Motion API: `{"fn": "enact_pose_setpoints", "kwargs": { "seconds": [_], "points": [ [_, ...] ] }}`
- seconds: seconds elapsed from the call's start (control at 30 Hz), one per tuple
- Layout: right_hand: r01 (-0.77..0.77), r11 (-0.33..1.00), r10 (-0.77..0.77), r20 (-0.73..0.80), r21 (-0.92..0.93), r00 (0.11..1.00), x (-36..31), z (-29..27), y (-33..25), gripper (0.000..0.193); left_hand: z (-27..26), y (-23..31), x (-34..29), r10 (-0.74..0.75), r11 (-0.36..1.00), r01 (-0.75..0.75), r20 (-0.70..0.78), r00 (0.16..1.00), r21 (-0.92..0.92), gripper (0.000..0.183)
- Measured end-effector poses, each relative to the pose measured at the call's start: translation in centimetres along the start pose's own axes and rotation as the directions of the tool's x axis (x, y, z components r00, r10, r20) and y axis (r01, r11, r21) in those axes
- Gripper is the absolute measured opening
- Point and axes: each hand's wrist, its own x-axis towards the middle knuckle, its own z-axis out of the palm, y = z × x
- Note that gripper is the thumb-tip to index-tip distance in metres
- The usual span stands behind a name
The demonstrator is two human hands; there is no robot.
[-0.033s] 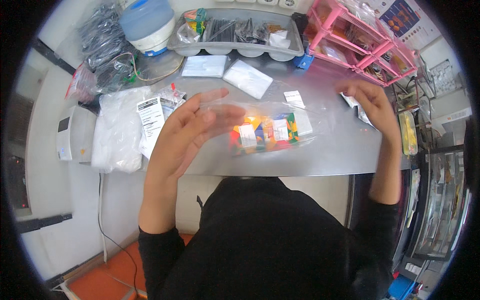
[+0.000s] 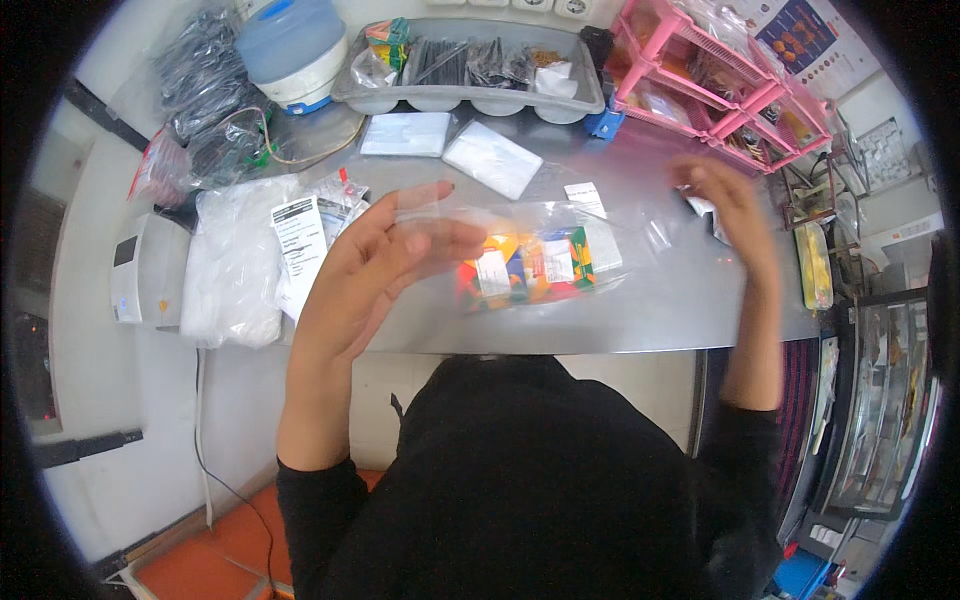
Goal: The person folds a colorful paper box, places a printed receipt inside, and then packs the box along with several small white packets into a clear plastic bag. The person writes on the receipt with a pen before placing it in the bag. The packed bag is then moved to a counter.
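Left hand (image 2: 375, 255): extended toward 1 o'clock, fingers bent and half closed, thumb below; film is caught at the fingers.

Clear plastic bag (image 2: 632, 236), thin, oblong: over the tabletop, at 3 o'clock from the left hand. Long axis from 9 to 3 o'clock; gathered end toward 9 at the fingers, loose end toward 3.

Contents: red, yellow and blue packet (image 2: 519, 272) on the 9 o'clock side; green, yellow and red packet (image 2: 584, 248) on the 3 o'clock side, next to the first. Each bears one white rectangular label (image 2: 557, 261); print too small and blurred to read.

Right hand (image 2: 730, 195): at 2 o'clock from the bag, blurred, fingers bent toward 10 o'clock. Cannot tell whether anything is in its grasp.

Metal tabletop (image 2: 690, 300), grey, brushed: beneath all of these.

Around the bag, by direction:
- 1 o'clock: white paper slip (image 2: 585, 197), dark print, partly under the film.
- 11 o'clock: flat white rectangular pack (image 2: 493, 160); beyond, long grey plastic tray (image 2: 466, 92) with black bundled items.
- Between 10 and 11: second flat white pack (image 2: 405, 134).
- 9 o'clock: long white printed receipt (image 2: 298, 240) against white plastic bags (image 2: 235, 270).
- Between 1 and 2: pink plastic rack (image 2: 715, 100).
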Motion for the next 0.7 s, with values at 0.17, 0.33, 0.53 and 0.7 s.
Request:
{"fn": "enact_pose_setpoints", "kwargs": {
  "seconds": [0.17,0.33,0.53,0.7],
  "points": [
    [-0.248,0.955,0.215,0.195,0.163,0.957,-0.7,9.9,14.2,0.051,-6.2,-4.1,0.9,-0.107,0.98,0.122,-0.098,0.989,0.157,0.051],
    [-0.092,0.977,0.044,0.244,0.192,0.969,-1.9,12.8,19.7,0.057,-5.6,-15.6,1.5,-0.181,0.928,0.272,-0.33,0.926,0.253,0.061],
    [0.096,0.994,-0.102,0.182,0.041,0.978,-1.9,12.5,18.6,0.052,-8.0,-17.8,2.5,-0.172,0.868,0.212,-0.128,0.977,0.449,0.068],
    [-0.394,0.778,0.236,0.352,0.49,0.906,-0.7,12.7,23.5,0.047,-9.3,-18.0,6.1,-0.195,0.732,0.056,0.13,0.972,0.679,0.049]
  ]
}}
